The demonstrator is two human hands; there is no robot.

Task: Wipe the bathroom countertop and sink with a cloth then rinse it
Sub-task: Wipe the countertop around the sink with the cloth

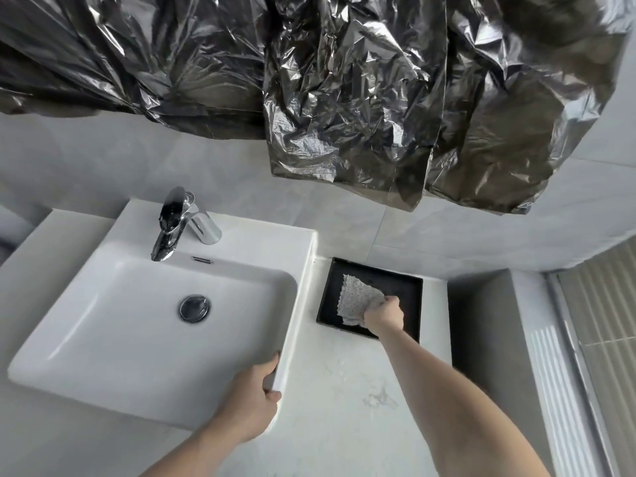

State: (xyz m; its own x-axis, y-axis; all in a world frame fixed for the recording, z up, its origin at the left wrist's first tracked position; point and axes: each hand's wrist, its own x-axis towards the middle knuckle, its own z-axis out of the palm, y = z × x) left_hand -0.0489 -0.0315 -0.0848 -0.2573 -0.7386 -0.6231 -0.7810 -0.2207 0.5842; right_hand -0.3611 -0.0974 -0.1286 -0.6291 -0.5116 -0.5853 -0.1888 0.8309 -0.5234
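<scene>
Gripping the pale grey perforated cloth (359, 299), the right hand (384, 316) is closing its fingers tight around one bunched corner; the rest of the cloth is fanning out to the left and far side, over the shallow black rectangular tray (409, 287). Can't tell whether the cloth is lifting clear or dragging on the tray floor.

The tray is sitting on the white marbled stone countertop (344, 401), just right of the white square ceramic basin (165, 325), near the far wall.

The left hand (251, 397) is curling over the basin's near right corner, thumb on the outer wall, fingers wrapping the rim. It's bracing, not holding anything loose.

Risks as I'm reading it:
- The tray is looking light and unfixed. A wiping stroke from that one-corner grip is likely pushing the tray along the counter or into the basin wall.
- Bunched grip is giving little flat contact, so wiping is probably leaving streaks.
- Crumpled black plastic sheeting (344, 98) is hanging low above; a raised arm could be snagging it.
- Chrome lever tap (179, 222) is standing far left across the basin; reaching over for the rinse with the left hand planted could be getting awkward.
</scene>
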